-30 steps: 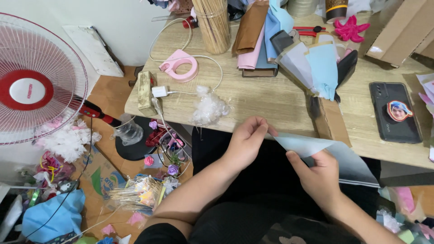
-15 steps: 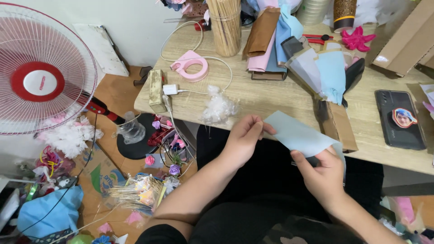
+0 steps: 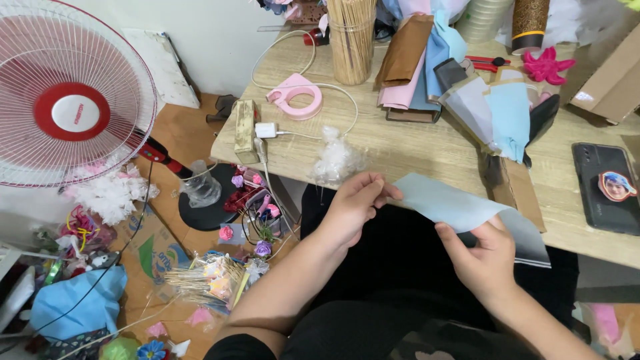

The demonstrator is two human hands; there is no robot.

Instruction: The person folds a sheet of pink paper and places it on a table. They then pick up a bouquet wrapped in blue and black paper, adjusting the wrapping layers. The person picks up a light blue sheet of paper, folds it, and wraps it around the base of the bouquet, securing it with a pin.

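A light blue sheet of paper [image 3: 445, 203] is held over my lap at the near edge of the wooden table [image 3: 407, 150]. My left hand [image 3: 357, 203] pinches its left corner between thumb and fingers. My right hand [image 3: 483, 257] grips its lower right part, thumb on top. A grey sheet [image 3: 530, 240] lies partly under the blue one, by my right hand.
On the table stand a jar of wooden sticks [image 3: 352, 40], a pink ring-shaped gadget [image 3: 295, 100] with a white cable, a clear plastic bag [image 3: 337, 160], folded coloured sheets [image 3: 467, 87] and a black phone [image 3: 608, 187]. A pink fan [image 3: 70, 100] and floor clutter lie left.
The blue sheet has been lifted and spread out flatter between both hands, its left corner moving up and left. My view has shifted slightly closer to the table.
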